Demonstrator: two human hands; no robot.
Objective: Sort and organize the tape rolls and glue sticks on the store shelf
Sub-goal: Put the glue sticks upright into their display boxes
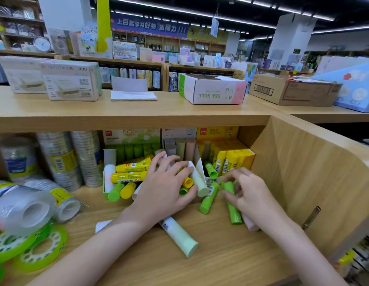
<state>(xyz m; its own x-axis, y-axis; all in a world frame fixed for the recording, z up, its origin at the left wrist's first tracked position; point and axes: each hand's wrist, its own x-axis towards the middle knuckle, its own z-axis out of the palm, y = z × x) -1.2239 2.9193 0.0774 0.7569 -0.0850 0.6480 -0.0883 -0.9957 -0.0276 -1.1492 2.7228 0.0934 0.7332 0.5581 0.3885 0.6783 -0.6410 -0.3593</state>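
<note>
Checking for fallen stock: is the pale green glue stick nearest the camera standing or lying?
Lying. The pale green glue stick rests on its side on the shelf board, round end toward the camera.

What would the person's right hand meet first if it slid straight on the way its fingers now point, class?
The right hand, gripping a bright green glue stick, points left and slightly back. It would probably first meet the other bright green glue stick with a barcode label lying beside it, though depth is unclear.

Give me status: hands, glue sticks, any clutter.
Left hand grips pale green glue stick. Right hand grips bright green glue stick. Loose sticks lie on shelf board; tape rolls stacked left, apart.
</note>
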